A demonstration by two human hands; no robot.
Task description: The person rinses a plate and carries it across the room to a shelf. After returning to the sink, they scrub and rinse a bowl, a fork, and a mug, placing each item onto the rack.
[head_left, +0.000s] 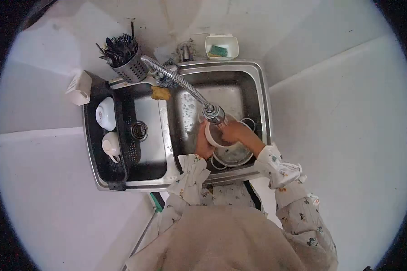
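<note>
A white bowl [210,137] is tilted under the metal faucet head [214,114] in the right sink basin. My left hand [204,142] grips the bowl's left side. At the bowl's opening, my right hand [234,131] reaches in from the right; its fingertips are partly hidden inside, and I cannot make out whether they hold anything. Beneath the bowl, a larger round pot [234,157] with looped handles sits in the basin, partly covered by the bowl and my hands.
A black rack [118,156] on the left holds a white bowl [106,114] and a cup [110,143]. Behind stand a metal utensil holder [133,68] and a sponge tray [231,47]. A yellow cloth [160,93] lies on the divider.
</note>
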